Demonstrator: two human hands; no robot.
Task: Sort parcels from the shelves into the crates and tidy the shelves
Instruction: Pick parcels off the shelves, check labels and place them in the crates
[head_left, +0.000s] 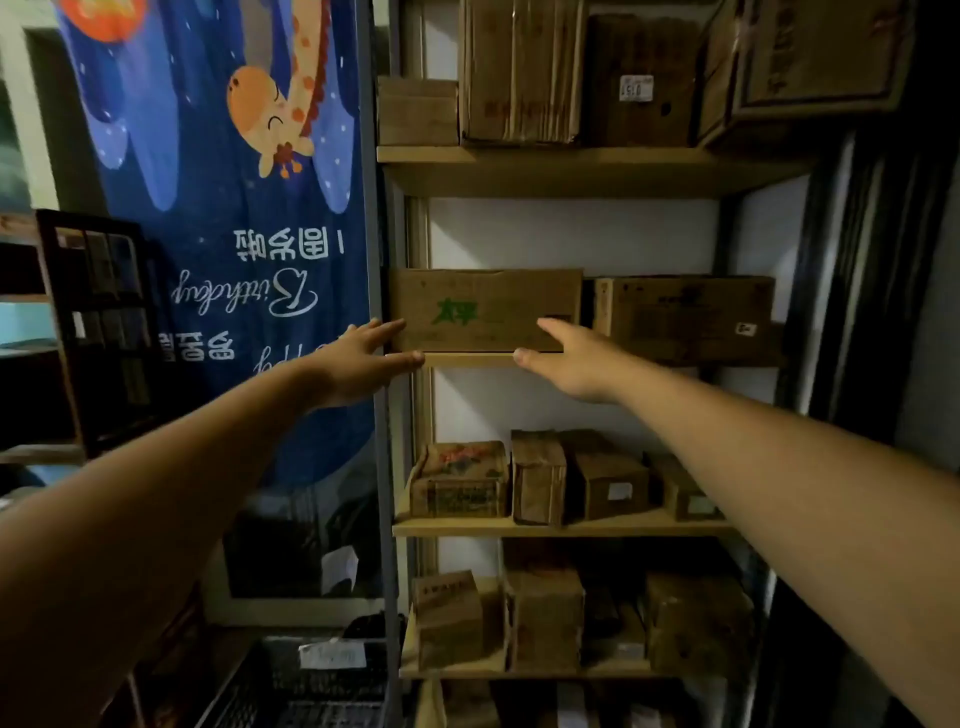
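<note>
Two boxes sit side by side on the middle shelf (467, 359). A crate (291, 686) stands left of the shelves (low down), a banner (234, 234) above it.

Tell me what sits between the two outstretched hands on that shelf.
In the head view, the box with green print fills the stretch between the left hand and the right hand, resting on the wooden shelf. Both hands are open at its lower corners.

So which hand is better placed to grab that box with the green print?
Probably right: the right hand already overlaps the box front, while the left hand sits beside its left corner.
</note>
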